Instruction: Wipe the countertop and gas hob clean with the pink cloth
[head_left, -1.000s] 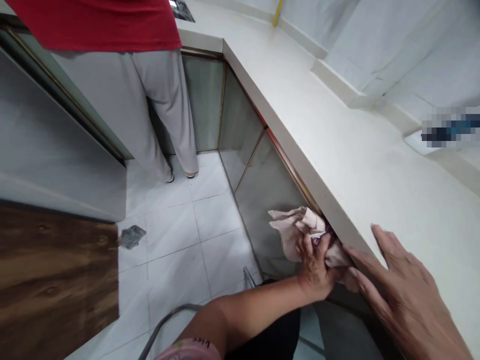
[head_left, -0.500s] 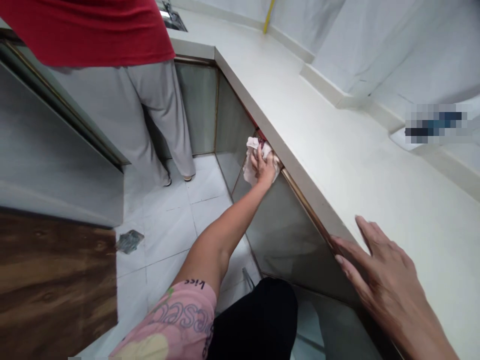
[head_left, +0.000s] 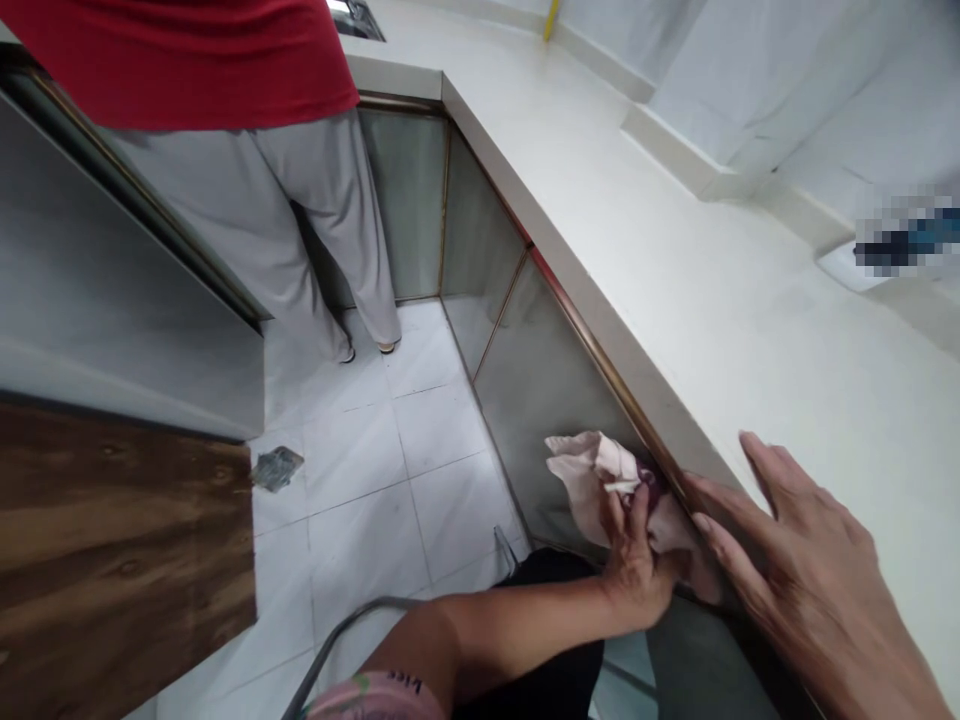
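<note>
My left hand [head_left: 637, 555] is closed on a crumpled pink cloth [head_left: 592, 475] and presses it against the brass-coloured strip [head_left: 600, 355] just under the edge of the pale countertop [head_left: 675, 260], in front of the grey cabinet door [head_left: 547, 400]. My right hand [head_left: 795, 560] lies flat and open on the countertop's front edge, fingers spread, right beside the cloth.
Another person in a red top and grey trousers [head_left: 300, 220] stands at the far corner by a sink [head_left: 356, 15]. The floor has white tiles [head_left: 375, 450] with a small scrap [head_left: 276, 467] lying on it. A wooden panel [head_left: 112, 560] is at the left.
My left hand reached far along the strip with the cloth half a second ago, then drew back to the near end beside my right hand. The right hand stayed on the edge.
</note>
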